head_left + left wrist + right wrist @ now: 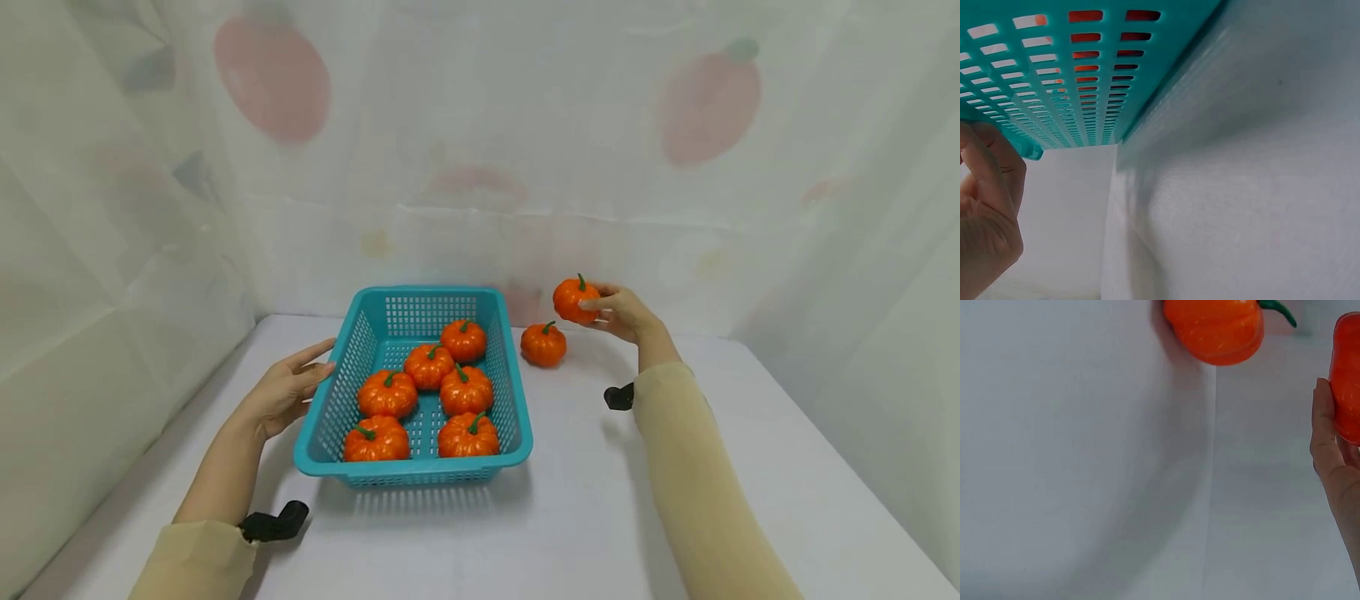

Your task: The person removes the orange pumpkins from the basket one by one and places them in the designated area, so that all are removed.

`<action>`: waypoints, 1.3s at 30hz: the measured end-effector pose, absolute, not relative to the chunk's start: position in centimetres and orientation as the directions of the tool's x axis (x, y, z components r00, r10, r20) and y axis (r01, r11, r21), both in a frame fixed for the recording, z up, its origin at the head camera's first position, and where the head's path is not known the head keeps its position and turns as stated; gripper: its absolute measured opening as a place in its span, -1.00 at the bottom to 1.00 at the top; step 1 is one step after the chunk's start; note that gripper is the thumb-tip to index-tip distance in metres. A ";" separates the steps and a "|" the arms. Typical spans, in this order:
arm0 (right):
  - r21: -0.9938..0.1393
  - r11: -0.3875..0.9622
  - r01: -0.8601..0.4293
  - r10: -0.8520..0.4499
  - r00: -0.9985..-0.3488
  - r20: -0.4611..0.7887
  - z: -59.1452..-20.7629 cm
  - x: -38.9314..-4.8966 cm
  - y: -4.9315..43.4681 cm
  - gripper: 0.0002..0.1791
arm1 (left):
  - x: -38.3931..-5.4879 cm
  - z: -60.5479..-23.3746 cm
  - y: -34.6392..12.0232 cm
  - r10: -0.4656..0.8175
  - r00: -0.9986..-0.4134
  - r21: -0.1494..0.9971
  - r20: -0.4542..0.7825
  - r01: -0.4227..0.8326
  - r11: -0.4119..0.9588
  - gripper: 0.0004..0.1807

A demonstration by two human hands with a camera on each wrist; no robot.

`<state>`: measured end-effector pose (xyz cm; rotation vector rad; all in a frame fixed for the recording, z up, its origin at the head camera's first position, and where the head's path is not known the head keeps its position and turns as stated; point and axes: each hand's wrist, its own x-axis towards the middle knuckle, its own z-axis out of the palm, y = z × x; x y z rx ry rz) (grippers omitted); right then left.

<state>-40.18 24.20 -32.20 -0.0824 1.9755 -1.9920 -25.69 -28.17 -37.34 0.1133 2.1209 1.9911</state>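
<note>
Right grip [621, 312] clasped an orange pumpkin [573, 302] right of frame centre, left grip [281, 392], fingers apart, touched the teal basket [420, 467] of pumpkins [467, 392] at centre left

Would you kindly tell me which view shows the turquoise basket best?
The head view: the basket lies fully in frame. The left wrist view shows only slotted parts; the right wrist view shows none.

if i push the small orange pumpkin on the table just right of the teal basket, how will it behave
The small orange pumpkin may rock or roll unevenly, its sides being rounded but ribbed. Its glossy skin could prove slippery. It is probably stiff, as its form shows no visible sag.
</note>
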 end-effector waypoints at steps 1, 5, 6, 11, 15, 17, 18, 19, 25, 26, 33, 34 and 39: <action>-0.979 0.009 0.201 -0.262 -0.945 -0.197 -32.5 -40.3 24.5 -0.20 | -25.7 -37.4 -28.2 0.213 -0.970 0.992 -0.114 -0.101 0.071 -0.18; -0.974 -0.012 0.226 -0.235 -0.948 -0.217 -33.3 -40.2 25.4 -0.18 | -25.6 -37.4 -28.2 0.214 -0.970 0.992 -0.115 -0.101 0.073 -0.18; -0.972 -0.019 0.233 -0.229 -0.948 -0.222 -33.6 -40.1 25.6 -0.18 | -25.6 -37.4 -28.2 0.213 -0.970 0.992 -0.114 -0.100 0.078 -0.18; -0.970 0.016 0.244 -0.193 -0.951 -0.243 -34.7 -39.6 26.3 -0.19 | -25.6 -37.3 -28.1 0.204 -0.972 0.990 -0.120 -0.102 0.093 -0.18; -0.968 0.076 0.240 -0.168 -0.954 -0.250 -35.4 -39.3 26.4 -0.19 | -25.6 -37.3 -28.2 0.207 -0.971 0.990 -0.122 -0.106 0.091 -0.17; -0.964 0.095 0.248 -0.156 -0.953 -0.260 -35.7 -39.2 26.5 -0.19 | -25.6 -37.3 -28.2 0.211 -0.970 0.991 -0.121 -0.104 0.089 -0.18; -0.962 0.102 0.252 -0.152 -0.952 -0.266 -35.8 -39.2 26.6 -0.18 | -25.6 -37.3 -28.2 0.214 -0.969 0.991 -0.119 -0.102 0.089 -0.18; -0.960 0.113 0.255 -0.149 -0.951 -0.270 -35.9 -39.2 26.7 -0.17 | -25.6 -37.3 -28.2 0.216 -0.969 0.991 -0.118 -0.101 0.087 -0.18; -0.955 0.106 0.278 -0.140 -0.946 -0.291 -36.6 -39.1 27.1 -0.15 | -25.7 -37.4 -28.3 0.216 -0.969 0.992 -0.117 -0.105 0.066 -0.20; -0.954 0.101 0.284 -0.136 -0.946 -0.296 -36.7 -39.2 27.1 -0.15 | -25.7 -37.4 -28.3 0.215 -0.970 0.992 -0.117 -0.106 0.061 -0.20; -0.933 0.163 0.321 -0.085 -0.938 -0.337 -37.6 -39.0 27.3 -0.11 | -25.5 -37.3 -28.1 0.211 -0.970 0.992 -0.124 -0.115 0.052 -0.20; -0.933 0.158 0.323 -0.082 -0.937 -0.338 -37.8 -39.0 27.3 -0.12 | -25.5 -37.3 -28.1 0.210 -0.970 0.992 -0.124 -0.116 0.051 -0.20; -0.934 0.169 0.315 -0.075 -0.941 -0.331 -38.2 -39.0 27.1 -0.11 | -25.5 -37.3 -28.1 0.207 -0.971 0.992 -0.122 -0.113 0.054 -0.20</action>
